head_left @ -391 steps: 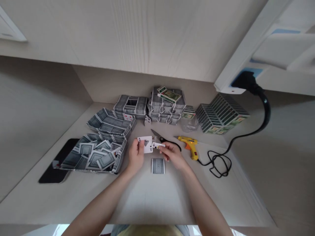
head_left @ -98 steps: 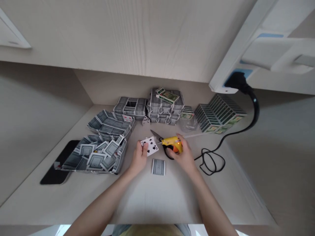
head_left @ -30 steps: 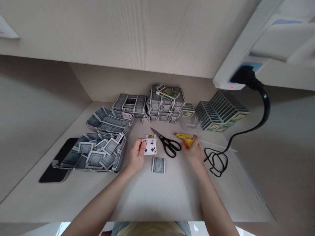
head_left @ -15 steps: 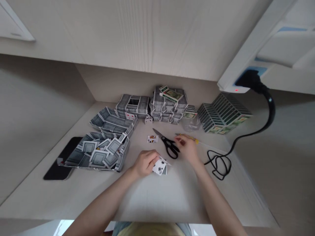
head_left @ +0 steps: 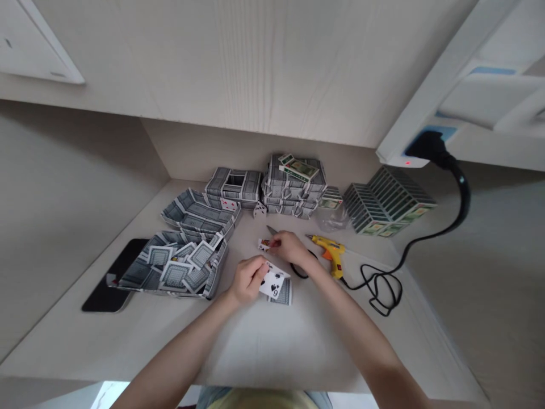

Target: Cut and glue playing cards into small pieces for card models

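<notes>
My left hand point(head_left: 249, 279) is closed on a folded playing card point(head_left: 272, 282), a six of spades, with its white face showing. Below it, a patterned playing card point(head_left: 284, 292) lies face down on the desk. Across the scissors point(head_left: 271, 230) reaches my right hand point(head_left: 292, 247), its fingers pinched at the right end of a small cut card piece point(head_left: 263, 245). Most of the scissors is hidden under that hand; part of a black handle loop shows. A yellow glue gun point(head_left: 330, 253) lies right of my right wrist.
At left, an open box made of cards point(head_left: 213, 278) holds loose cards, beside a black phone point(head_left: 102, 301). Behind stand card-built cases point(head_left: 293, 184) and stacked card packs point(head_left: 395, 196). A black cable point(head_left: 419, 236) runs from the power strip point(head_left: 395, 156) down to the desk.
My right hand has moved left from the glue gun, over the scissors, to the cut card piece. The glue gun has come into full view. My left hand still holds the folded card.
</notes>
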The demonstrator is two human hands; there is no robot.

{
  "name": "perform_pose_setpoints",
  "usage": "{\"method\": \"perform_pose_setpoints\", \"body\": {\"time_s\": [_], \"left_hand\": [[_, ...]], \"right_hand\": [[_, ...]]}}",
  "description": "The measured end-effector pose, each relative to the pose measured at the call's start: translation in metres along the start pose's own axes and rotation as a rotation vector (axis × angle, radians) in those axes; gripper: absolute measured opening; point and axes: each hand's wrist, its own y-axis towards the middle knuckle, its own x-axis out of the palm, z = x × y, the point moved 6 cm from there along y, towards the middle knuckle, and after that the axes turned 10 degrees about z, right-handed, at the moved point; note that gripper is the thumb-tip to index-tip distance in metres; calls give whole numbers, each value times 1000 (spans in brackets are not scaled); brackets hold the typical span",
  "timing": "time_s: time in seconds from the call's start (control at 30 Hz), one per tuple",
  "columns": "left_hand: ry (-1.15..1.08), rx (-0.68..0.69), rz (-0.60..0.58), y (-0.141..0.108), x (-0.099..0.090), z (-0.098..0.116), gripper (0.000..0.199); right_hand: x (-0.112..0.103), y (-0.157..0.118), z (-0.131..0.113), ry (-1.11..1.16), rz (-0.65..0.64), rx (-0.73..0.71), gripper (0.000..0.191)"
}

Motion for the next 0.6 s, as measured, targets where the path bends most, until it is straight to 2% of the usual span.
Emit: {"method": "perform_pose_setpoints", "body": {"time_s": [0.07, 0.13, 0.2, 0.27, 0.43, 0.6], "left_hand": [[-30, -168, 151, 0, -7, -12, 29], [-95, -317, 282, -1, -13, -25, 29], [-172, -422, 372, -2, -15, -36, 29], [-233, -498, 441, -2, -16, -44, 30], [-360, -658, 486, 1, -13, -55, 34], [-344, -628, 432, 4, -10, -54, 33]], "right_hand": [[-8, -6, 8, 188, -27, 58, 13], [-16, -15, 14, 512, -73, 151, 21], [-24, -25, 16, 808, -113, 213, 26], [-32, -34, 14, 949, -138, 224, 29], [-32, -52, 8, 1076, -176, 251, 26], [-16, -62, 7, 1092, -133, 310, 23]]}}
